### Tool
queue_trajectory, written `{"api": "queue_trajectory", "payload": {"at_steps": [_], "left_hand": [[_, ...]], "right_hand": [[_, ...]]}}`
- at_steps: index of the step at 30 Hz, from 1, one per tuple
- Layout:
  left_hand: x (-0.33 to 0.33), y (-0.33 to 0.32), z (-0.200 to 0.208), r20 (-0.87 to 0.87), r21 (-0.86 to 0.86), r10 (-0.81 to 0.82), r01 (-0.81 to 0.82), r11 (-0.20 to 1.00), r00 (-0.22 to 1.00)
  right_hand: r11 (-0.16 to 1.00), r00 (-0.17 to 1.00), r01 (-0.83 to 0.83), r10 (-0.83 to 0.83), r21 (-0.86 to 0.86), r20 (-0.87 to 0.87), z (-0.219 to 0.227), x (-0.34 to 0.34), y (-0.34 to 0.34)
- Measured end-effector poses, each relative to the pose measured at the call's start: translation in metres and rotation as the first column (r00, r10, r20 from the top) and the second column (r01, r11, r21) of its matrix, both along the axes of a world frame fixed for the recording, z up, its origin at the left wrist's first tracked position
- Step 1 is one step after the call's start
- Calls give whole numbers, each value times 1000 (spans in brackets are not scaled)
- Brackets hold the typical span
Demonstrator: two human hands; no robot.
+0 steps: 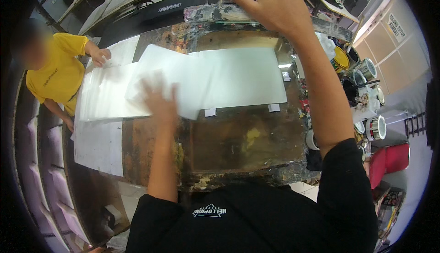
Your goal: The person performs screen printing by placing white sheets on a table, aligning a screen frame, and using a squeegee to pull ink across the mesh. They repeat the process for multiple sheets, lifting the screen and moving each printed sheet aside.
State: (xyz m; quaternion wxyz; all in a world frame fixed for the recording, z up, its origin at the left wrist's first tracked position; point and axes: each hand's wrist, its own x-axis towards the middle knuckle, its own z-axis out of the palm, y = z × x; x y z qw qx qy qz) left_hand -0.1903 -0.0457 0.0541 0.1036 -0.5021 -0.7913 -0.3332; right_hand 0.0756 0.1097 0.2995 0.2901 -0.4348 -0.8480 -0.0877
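My left hand (159, 101), smeared by motion, is over a tilted white sheet (167, 63), its fingers seeming outstretched and apart. I cannot tell whether it touches the sheet. That sheet overlaps a pile of white sheets (107, 90) on the left and another white sheet (243, 76) lying flat on the right. Small white tabs (274, 108) sit along the flat sheet's edges. At the far side of the table, my right hand (277, 5) grips a paint-stained wooden bar (213, 13), thumb stretched to the left; its other fingers are partly hidden.
The worktable (229, 147) is stained with paint. At the left stands a person in a yellow shirt (57, 70), one hand (98, 56) near the pile. Paint cans (376, 128) and pots crowd the right side, beyond them a red chair (389, 161). Shelves (55, 179) line the left.
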Motion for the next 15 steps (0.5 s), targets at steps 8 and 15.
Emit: {"api": "queue_trajectory", "payload": {"at_steps": [8, 15], "left_hand": [[212, 39, -74, -40, -351, -629, 579, 736, 776], [215, 46, -74, 48, -339, -618, 595, 729, 785]], "right_hand": [[999, 1000, -6, 5, -51, -29, 20, -2, -1], [997, 999, -42, 41, -63, -20, 16, -1, 12]]}}
